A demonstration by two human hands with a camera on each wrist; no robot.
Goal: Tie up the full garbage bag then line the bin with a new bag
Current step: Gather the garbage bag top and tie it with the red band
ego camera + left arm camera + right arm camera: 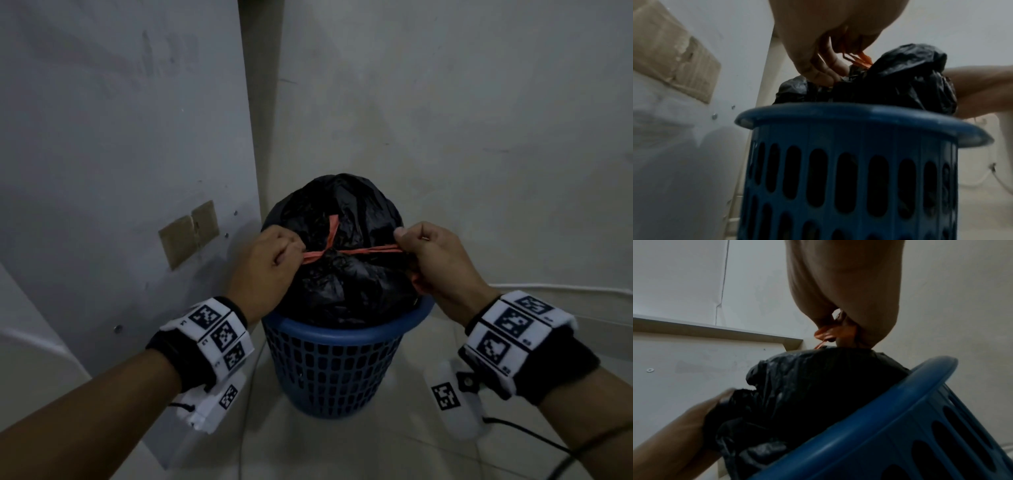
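Note:
A full black garbage bag (pixel 337 274) bulges out of a blue slotted plastic bin (pixel 335 363) on the floor. An orange-red drawstring (pixel 363 249) stretches across the bag's top, crossed near the middle. My left hand (pixel 274 253) grips the string's left end at the bag's left side. My right hand (pixel 428 253) pinches the right end and pulls it taut. In the left wrist view curled fingers (pixel 822 68) hold the orange string (pixel 861 59) above the bag (pixel 900 78) and bin rim (pixel 859 113). In the right wrist view the string (pixel 830 334) is bunched in the palm over the bag (pixel 818 386).
The bin stands in a corner: a white panel (pixel 120 171) with a taped patch (pixel 188 233) on the left, a plain wall (pixel 445 102) behind. A white cable (pixel 565 287) runs along the floor at the right. Pale tiled floor (pixel 359 445) lies in front.

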